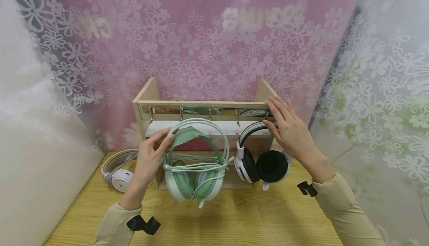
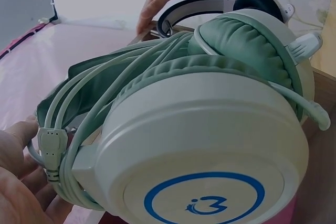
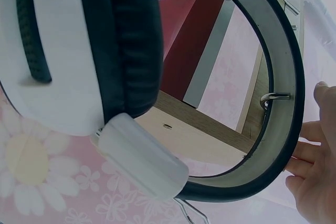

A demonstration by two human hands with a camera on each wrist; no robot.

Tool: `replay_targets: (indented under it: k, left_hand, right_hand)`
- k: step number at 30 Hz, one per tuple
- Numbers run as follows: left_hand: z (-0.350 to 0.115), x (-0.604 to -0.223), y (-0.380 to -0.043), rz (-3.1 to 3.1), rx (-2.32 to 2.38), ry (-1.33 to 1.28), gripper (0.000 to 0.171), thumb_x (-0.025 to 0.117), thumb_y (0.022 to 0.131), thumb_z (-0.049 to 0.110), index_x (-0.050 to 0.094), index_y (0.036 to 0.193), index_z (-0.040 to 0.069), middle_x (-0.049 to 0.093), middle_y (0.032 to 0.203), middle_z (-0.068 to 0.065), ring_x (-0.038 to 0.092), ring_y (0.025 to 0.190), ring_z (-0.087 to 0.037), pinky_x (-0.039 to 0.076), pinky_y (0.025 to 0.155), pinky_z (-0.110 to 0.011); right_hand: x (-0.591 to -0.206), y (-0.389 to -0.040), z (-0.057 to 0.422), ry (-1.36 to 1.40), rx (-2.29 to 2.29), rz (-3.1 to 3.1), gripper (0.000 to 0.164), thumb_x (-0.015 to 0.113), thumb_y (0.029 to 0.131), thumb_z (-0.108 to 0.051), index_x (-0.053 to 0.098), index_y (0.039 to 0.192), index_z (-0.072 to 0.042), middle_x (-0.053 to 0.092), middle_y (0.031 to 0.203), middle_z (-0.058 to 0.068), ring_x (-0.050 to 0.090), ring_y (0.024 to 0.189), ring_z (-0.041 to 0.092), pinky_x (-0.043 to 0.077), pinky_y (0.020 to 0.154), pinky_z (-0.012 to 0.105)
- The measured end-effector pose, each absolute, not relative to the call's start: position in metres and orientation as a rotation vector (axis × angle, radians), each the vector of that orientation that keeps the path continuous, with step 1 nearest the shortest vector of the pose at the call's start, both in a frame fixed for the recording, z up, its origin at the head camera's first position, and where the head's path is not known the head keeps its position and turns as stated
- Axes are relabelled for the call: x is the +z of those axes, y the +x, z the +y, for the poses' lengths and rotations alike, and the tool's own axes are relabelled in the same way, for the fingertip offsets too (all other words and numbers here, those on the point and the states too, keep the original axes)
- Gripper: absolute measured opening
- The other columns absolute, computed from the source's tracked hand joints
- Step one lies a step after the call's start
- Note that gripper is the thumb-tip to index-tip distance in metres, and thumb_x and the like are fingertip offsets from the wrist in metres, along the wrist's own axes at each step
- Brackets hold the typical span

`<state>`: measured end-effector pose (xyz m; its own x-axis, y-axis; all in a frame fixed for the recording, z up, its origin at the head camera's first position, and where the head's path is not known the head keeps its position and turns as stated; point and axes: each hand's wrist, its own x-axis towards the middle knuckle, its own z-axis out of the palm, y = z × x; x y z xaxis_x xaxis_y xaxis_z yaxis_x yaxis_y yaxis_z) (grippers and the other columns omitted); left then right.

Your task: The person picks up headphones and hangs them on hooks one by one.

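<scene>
Mint-green and white headphones (image 1: 214,181) hang in front of the rack, their cable bundled across the frame. My left hand (image 1: 151,156) pinches the left side of their headband between thumb and fingers. In the left wrist view a white earcup (image 2: 205,145) with a blue ring fills the foreground. Black-and-white headphones (image 1: 247,164) hang by the headband at the rack's right end; a metal hook (image 3: 275,97) shows inside their band in the right wrist view. My right hand (image 1: 291,127) rests extended fingers on the rack's top right edge, its thumb beside that headband.
The light wooden rack (image 1: 201,103) carries a row of metal hooks along a mirrored strip. White headphones (image 1: 122,179) lie at its left on the wood-grain table (image 1: 241,216). A pink floral curtain (image 1: 201,52) hangs behind, with pale sheets on both sides.
</scene>
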<state>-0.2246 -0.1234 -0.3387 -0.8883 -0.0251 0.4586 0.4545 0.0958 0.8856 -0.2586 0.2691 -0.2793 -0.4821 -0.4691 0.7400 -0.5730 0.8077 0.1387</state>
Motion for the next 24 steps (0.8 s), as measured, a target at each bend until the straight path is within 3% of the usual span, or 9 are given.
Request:
replay_targets:
  k: [6,16,24]
  left_hand:
    - [-0.121,-0.340,-0.225,-2.032,-1.844,-0.406,0.034,0.064,0.102,0.023,0.067,0.132,0.008,0.073,0.093,0.009,0.064,0.082,-0.010,0.053,0.072,-0.021]
    - [-0.116,-0.343,-0.227,-2.009,-1.863,-0.386,0.035,0.066,0.101,0.019,0.067,0.133,0.006,0.075,0.101,0.002,0.068,0.085,-0.008,0.058,0.076,-0.025]
    - [-0.112,-0.345,-0.229,-1.999,-1.870,-0.393,0.035,0.067,0.100,0.017,0.066,0.133,0.004,0.072,0.115,-0.016,0.069,0.089,-0.006,0.058,0.078,-0.023]
  right_hand:
    - [-0.279,-0.259,0.269,0.764,0.164,-2.164,0.067,0.070,0.094,-0.019,0.043,0.152,0.000,0.044,0.153,0.022,0.037,0.145,0.040,0.020,0.123,0.052]
    - [-0.279,-0.258,0.270,0.764,0.167,-2.168,0.068,0.071,0.092,-0.016,0.042,0.152,0.000,0.044,0.154,0.022,0.036,0.146,0.039,0.020,0.123,0.052]
    - [-0.280,-0.259,0.270,0.771,0.166,-2.162,0.067,0.070,0.094,-0.018,0.042,0.152,0.000,0.043,0.155,0.021,0.036,0.146,0.039,0.020,0.123,0.052]
